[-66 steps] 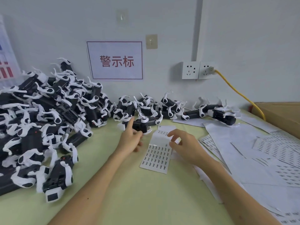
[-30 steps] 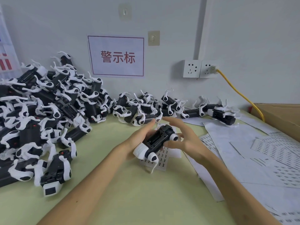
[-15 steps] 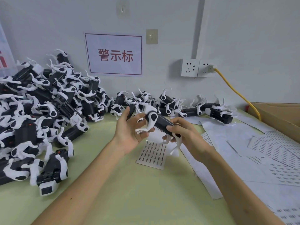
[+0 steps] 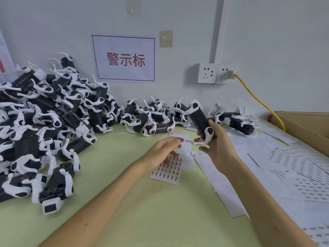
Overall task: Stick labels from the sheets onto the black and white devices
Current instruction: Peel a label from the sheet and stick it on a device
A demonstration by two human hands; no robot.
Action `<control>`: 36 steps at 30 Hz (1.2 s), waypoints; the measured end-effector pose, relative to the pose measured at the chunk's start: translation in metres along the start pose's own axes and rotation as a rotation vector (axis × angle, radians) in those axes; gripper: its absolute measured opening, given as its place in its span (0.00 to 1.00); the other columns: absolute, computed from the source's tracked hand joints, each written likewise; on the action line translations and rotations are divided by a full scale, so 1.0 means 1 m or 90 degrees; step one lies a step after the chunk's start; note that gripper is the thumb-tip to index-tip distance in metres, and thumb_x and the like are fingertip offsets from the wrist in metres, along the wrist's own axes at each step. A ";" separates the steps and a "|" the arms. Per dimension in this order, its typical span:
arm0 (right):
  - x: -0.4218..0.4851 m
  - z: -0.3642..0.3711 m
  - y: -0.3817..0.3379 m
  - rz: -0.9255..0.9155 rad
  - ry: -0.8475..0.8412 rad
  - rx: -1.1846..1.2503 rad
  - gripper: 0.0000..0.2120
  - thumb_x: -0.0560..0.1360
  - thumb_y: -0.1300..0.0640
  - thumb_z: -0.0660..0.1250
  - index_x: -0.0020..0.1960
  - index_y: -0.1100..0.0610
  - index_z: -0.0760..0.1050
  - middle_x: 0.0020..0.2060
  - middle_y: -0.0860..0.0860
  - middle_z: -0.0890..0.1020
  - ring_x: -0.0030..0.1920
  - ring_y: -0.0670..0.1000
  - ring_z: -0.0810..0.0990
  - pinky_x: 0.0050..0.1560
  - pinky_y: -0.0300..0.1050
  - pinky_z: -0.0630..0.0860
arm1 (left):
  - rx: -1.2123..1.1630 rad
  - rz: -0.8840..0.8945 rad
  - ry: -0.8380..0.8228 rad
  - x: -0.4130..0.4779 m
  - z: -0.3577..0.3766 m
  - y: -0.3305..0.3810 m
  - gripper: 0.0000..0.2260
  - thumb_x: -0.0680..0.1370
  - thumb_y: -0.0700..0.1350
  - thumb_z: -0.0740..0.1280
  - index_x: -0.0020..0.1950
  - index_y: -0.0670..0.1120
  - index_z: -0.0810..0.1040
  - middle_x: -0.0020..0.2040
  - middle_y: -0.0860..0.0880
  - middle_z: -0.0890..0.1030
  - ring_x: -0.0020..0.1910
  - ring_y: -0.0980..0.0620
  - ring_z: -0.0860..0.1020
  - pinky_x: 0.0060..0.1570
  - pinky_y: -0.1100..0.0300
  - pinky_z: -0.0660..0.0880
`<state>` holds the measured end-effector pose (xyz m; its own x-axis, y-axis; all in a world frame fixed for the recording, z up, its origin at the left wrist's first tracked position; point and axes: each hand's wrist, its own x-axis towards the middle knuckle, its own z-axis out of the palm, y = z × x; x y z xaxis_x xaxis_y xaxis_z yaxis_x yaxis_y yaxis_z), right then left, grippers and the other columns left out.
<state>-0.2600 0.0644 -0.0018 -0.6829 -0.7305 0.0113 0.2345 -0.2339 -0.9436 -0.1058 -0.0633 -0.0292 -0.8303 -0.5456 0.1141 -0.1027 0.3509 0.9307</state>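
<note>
My right hand [image 4: 216, 148] grips a black and white device [image 4: 200, 120], held up tilted above the table with its white legs pointing out. Below and to its left, my left hand [image 4: 162, 150] reaches down with relaxed fingers over a label sheet [image 4: 169, 171] lying on the green table; its fingertips are blurred and hide part of the sheet. A big pile of the same devices [image 4: 44, 125] covers the left side. A smaller row of devices [image 4: 147, 118] lies along the wall.
Loose white paper and more label sheets [image 4: 295, 161] spread over the right side of the table. A cardboard box [image 4: 306, 125] stands at the far right. A yellow cable [image 4: 258, 98] runs from the wall socket [image 4: 216, 73]. A printed sign [image 4: 124, 58] hangs on the wall.
My left hand has let go of the device and dropped to the label sheet. My right hand now holds the device alone, moved to the right and higher.
</note>
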 end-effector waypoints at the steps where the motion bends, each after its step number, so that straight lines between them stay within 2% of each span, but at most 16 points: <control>1: 0.000 0.001 0.001 -0.001 -0.001 -0.007 0.11 0.82 0.48 0.63 0.54 0.55 0.80 0.39 0.52 0.81 0.38 0.51 0.82 0.43 0.45 0.78 | -0.003 0.005 -0.009 -0.001 0.004 0.001 0.18 0.83 0.62 0.60 0.68 0.57 0.78 0.62 0.60 0.81 0.58 0.57 0.81 0.50 0.62 0.74; 2: -0.001 0.002 0.003 -0.003 -0.014 -0.029 0.11 0.83 0.49 0.63 0.54 0.55 0.80 0.38 0.51 0.80 0.38 0.50 0.81 0.41 0.45 0.78 | -0.015 0.008 -0.011 -0.001 0.007 0.001 0.20 0.80 0.65 0.60 0.69 0.60 0.76 0.62 0.62 0.81 0.61 0.60 0.79 0.52 0.64 0.74; 4: -0.005 0.008 0.006 -0.011 -0.069 -0.102 0.12 0.83 0.50 0.62 0.54 0.56 0.80 0.38 0.51 0.80 0.37 0.48 0.81 0.39 0.43 0.79 | -0.048 0.016 -0.015 -0.002 0.011 0.003 0.19 0.79 0.67 0.59 0.67 0.65 0.76 0.62 0.63 0.82 0.61 0.61 0.80 0.55 0.65 0.74; 6: -0.010 0.014 0.011 -0.020 -0.135 -0.165 0.12 0.83 0.51 0.62 0.57 0.57 0.80 0.40 0.51 0.83 0.38 0.47 0.81 0.40 0.42 0.80 | -0.098 0.003 -0.020 -0.002 0.011 0.003 0.18 0.81 0.66 0.56 0.64 0.63 0.80 0.60 0.57 0.85 0.59 0.56 0.83 0.57 0.58 0.77; 9: -0.014 0.020 0.015 -0.043 -0.186 -0.206 0.11 0.82 0.52 0.65 0.60 0.58 0.79 0.45 0.52 0.84 0.43 0.49 0.81 0.46 0.46 0.80 | -0.144 -0.034 0.004 0.000 0.009 0.002 0.22 0.85 0.65 0.50 0.55 0.64 0.84 0.55 0.54 0.87 0.53 0.56 0.85 0.50 0.59 0.77; 11: -0.016 0.021 0.014 -0.058 -0.198 -0.229 0.11 0.81 0.53 0.67 0.61 0.56 0.79 0.44 0.51 0.84 0.41 0.48 0.81 0.45 0.43 0.77 | -0.145 -0.032 0.042 0.003 0.010 -0.001 0.24 0.86 0.62 0.48 0.57 0.59 0.84 0.51 0.54 0.87 0.45 0.57 0.84 0.48 0.59 0.77; 12: -0.016 0.021 0.013 -0.063 -0.200 -0.238 0.11 0.81 0.54 0.67 0.62 0.56 0.78 0.44 0.50 0.84 0.41 0.47 0.80 0.46 0.42 0.76 | -0.137 -0.021 0.059 0.005 0.010 -0.002 0.23 0.87 0.60 0.48 0.60 0.56 0.83 0.51 0.54 0.87 0.45 0.57 0.84 0.50 0.57 0.77; 15: -0.015 0.020 0.012 -0.077 -0.204 -0.245 0.10 0.81 0.55 0.67 0.61 0.56 0.79 0.44 0.49 0.85 0.41 0.46 0.81 0.48 0.42 0.74 | -0.124 0.032 0.088 0.006 0.014 -0.006 0.22 0.87 0.57 0.49 0.70 0.50 0.76 0.61 0.49 0.84 0.59 0.51 0.82 0.62 0.53 0.76; 16: -0.015 0.019 0.012 -0.085 -0.203 -0.243 0.10 0.81 0.55 0.67 0.61 0.55 0.79 0.45 0.49 0.85 0.41 0.46 0.81 0.48 0.41 0.74 | -0.129 0.044 0.087 0.006 0.015 -0.006 0.22 0.87 0.57 0.50 0.71 0.49 0.75 0.63 0.48 0.83 0.61 0.49 0.82 0.64 0.52 0.76; 20: -0.013 0.019 0.015 -0.126 -0.166 -0.294 0.08 0.80 0.52 0.69 0.57 0.54 0.80 0.49 0.52 0.84 0.44 0.44 0.82 0.46 0.35 0.74 | -0.109 0.072 0.065 0.001 0.014 -0.007 0.24 0.84 0.62 0.53 0.75 0.52 0.71 0.66 0.52 0.81 0.64 0.51 0.80 0.65 0.54 0.75; 23: -0.010 0.018 0.019 -0.123 -0.147 -0.310 0.11 0.79 0.50 0.71 0.55 0.56 0.80 0.48 0.53 0.84 0.46 0.48 0.83 0.50 0.40 0.78 | -0.046 0.090 0.065 -0.002 0.015 -0.012 0.27 0.79 0.67 0.55 0.75 0.58 0.69 0.68 0.55 0.80 0.70 0.53 0.76 0.73 0.46 0.68; 26: -0.011 0.017 0.018 -0.140 -0.134 -0.287 0.11 0.78 0.50 0.72 0.52 0.58 0.80 0.43 0.51 0.84 0.40 0.46 0.84 0.41 0.37 0.78 | 0.010 0.118 0.051 -0.002 0.016 -0.011 0.23 0.77 0.68 0.56 0.71 0.65 0.68 0.66 0.60 0.80 0.68 0.58 0.76 0.72 0.47 0.70; 28: -0.011 0.017 0.018 -0.156 -0.121 -0.259 0.10 0.78 0.51 0.72 0.50 0.58 0.80 0.41 0.50 0.84 0.38 0.45 0.83 0.37 0.35 0.77 | 0.048 0.132 0.037 -0.004 0.017 -0.007 0.21 0.78 0.67 0.57 0.69 0.65 0.67 0.64 0.62 0.80 0.66 0.63 0.76 0.70 0.49 0.72; 31: -0.011 0.017 0.018 -0.179 -0.110 -0.232 0.08 0.78 0.52 0.73 0.49 0.58 0.80 0.43 0.50 0.83 0.41 0.46 0.81 0.42 0.38 0.77 | 0.098 0.150 0.013 -0.006 0.018 -0.008 0.29 0.78 0.66 0.57 0.74 0.53 0.68 0.66 0.54 0.80 0.67 0.58 0.77 0.70 0.48 0.71; 33: -0.011 0.016 0.017 -0.182 -0.113 -0.214 0.09 0.77 0.52 0.73 0.47 0.59 0.78 0.42 0.51 0.83 0.43 0.48 0.80 0.45 0.42 0.77 | 0.113 0.159 0.001 -0.007 0.018 -0.007 0.31 0.78 0.66 0.57 0.76 0.49 0.68 0.66 0.50 0.81 0.66 0.54 0.78 0.70 0.46 0.71; 36: -0.012 0.014 0.014 -0.147 -0.138 -0.168 0.13 0.74 0.49 0.74 0.40 0.55 0.75 0.41 0.54 0.82 0.42 0.51 0.80 0.47 0.44 0.76 | 0.016 0.142 -0.013 -0.006 0.018 -0.003 0.21 0.81 0.56 0.62 0.72 0.50 0.73 0.64 0.51 0.83 0.65 0.53 0.80 0.69 0.50 0.73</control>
<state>-0.2390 0.0612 -0.0101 -0.5289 -0.8029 0.2750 -0.1121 -0.2552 -0.9604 -0.1099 -0.0472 -0.0393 -0.8445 -0.4375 0.3091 0.0711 0.4804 0.8742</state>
